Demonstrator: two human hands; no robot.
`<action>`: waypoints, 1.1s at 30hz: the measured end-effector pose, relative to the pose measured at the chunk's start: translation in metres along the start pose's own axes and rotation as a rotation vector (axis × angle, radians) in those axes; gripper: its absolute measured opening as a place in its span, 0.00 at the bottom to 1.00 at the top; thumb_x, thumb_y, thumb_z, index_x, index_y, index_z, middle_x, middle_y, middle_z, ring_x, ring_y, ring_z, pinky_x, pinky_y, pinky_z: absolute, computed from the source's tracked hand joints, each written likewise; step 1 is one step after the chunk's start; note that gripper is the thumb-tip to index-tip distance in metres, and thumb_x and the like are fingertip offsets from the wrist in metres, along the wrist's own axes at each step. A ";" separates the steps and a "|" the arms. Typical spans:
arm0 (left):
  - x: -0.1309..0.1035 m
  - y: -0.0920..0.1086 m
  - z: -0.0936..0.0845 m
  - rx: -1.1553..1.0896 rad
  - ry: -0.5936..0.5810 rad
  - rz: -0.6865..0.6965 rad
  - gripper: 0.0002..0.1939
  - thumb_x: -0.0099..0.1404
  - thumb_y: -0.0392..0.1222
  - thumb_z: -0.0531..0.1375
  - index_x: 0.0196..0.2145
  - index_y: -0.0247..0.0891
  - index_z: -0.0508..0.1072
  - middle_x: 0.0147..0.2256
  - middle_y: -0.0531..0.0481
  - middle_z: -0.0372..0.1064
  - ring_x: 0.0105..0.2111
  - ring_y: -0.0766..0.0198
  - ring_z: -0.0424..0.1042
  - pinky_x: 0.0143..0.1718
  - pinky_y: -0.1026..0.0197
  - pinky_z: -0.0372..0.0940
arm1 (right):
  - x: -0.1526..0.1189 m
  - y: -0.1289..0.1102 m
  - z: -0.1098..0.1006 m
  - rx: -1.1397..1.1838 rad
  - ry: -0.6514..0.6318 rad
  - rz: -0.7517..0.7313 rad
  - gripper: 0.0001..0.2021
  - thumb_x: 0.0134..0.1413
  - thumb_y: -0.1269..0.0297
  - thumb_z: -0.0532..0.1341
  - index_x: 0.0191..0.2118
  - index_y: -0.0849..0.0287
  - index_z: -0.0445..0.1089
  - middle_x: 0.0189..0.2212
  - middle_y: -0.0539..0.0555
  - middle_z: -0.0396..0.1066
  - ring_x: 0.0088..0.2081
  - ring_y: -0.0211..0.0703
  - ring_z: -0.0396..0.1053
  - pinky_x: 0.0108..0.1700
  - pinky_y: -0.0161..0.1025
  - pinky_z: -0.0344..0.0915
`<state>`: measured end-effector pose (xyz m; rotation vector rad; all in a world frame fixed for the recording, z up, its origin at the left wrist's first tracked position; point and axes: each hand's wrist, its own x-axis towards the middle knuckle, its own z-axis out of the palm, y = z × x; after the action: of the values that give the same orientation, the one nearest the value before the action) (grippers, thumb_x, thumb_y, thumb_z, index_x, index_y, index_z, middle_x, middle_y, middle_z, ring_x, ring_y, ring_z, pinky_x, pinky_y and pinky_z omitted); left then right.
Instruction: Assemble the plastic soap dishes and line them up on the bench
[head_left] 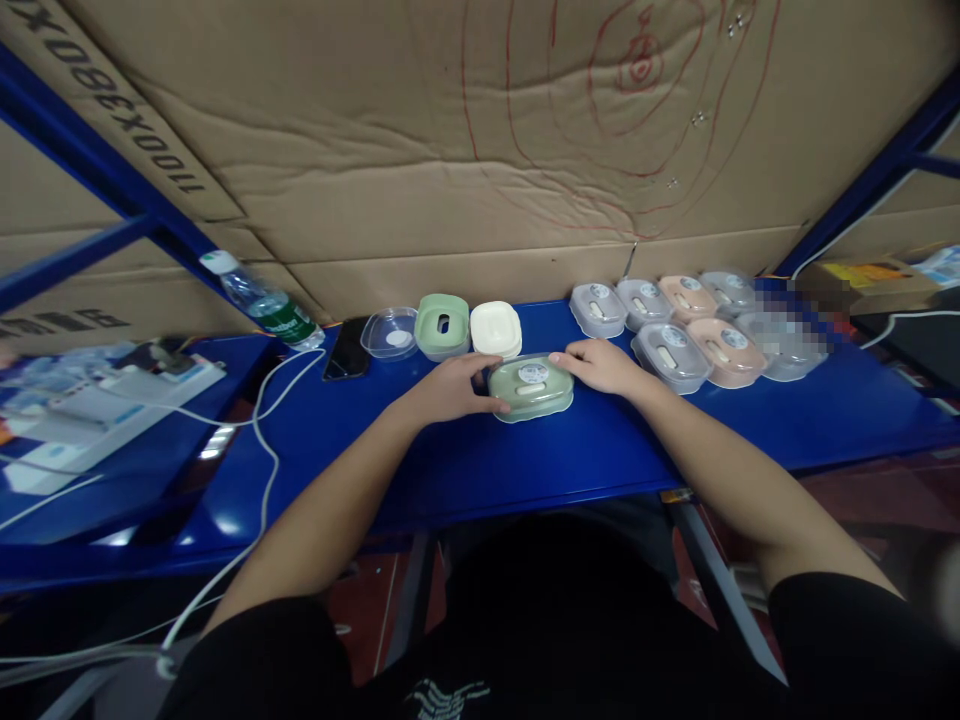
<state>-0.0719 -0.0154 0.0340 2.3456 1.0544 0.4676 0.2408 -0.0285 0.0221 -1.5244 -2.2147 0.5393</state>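
Green box [544, 401] sat on the desk [450, 465], left hand [452, 389] clasped its left end, right hand [598, 366] touched its right corner, hidden fingers left that grip untellable, rightmost box [786, 366] was partly pixelated.

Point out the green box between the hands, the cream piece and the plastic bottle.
Green box [534, 390]: head view, middle of its top.
Cream piece [496, 326]: head view, its upper face.
Plastic bottle [264, 304]: head view, middle of its side.
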 end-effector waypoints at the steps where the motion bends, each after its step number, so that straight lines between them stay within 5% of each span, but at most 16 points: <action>1: 0.000 0.000 0.000 0.004 -0.002 0.002 0.43 0.54 0.62 0.74 0.62 0.36 0.75 0.44 0.43 0.78 0.40 0.55 0.75 0.46 0.51 0.68 | 0.000 0.000 0.000 -0.005 0.000 -0.001 0.30 0.70 0.36 0.52 0.26 0.56 0.66 0.26 0.52 0.71 0.28 0.41 0.64 0.32 0.41 0.50; 15: 0.000 -0.005 0.006 0.079 0.041 0.067 0.41 0.54 0.63 0.74 0.59 0.38 0.76 0.41 0.45 0.77 0.38 0.56 0.75 0.43 0.51 0.70 | 0.001 0.001 0.000 -0.027 0.012 0.015 0.30 0.70 0.37 0.53 0.26 0.56 0.68 0.26 0.53 0.72 0.29 0.42 0.66 0.32 0.40 0.51; 26: 0.000 -0.007 0.013 -0.066 -0.013 0.252 0.42 0.61 0.62 0.73 0.69 0.50 0.70 0.54 0.42 0.74 0.40 0.58 0.75 0.45 0.51 0.75 | 0.001 0.002 -0.006 -0.037 0.105 0.105 0.26 0.67 0.39 0.57 0.29 0.56 0.71 0.27 0.52 0.74 0.29 0.42 0.67 0.31 0.41 0.52; 33: 0.000 0.007 0.021 0.112 0.065 0.317 0.35 0.65 0.60 0.71 0.64 0.44 0.73 0.63 0.39 0.69 0.58 0.49 0.75 0.57 0.46 0.73 | 0.001 -0.001 -0.006 -0.033 0.265 0.128 0.16 0.63 0.46 0.65 0.41 0.55 0.77 0.31 0.53 0.78 0.34 0.48 0.74 0.34 0.42 0.60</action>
<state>-0.0571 -0.0256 0.0207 2.6274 0.7535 0.6188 0.2429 -0.0276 0.0278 -1.6577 -1.9447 0.3175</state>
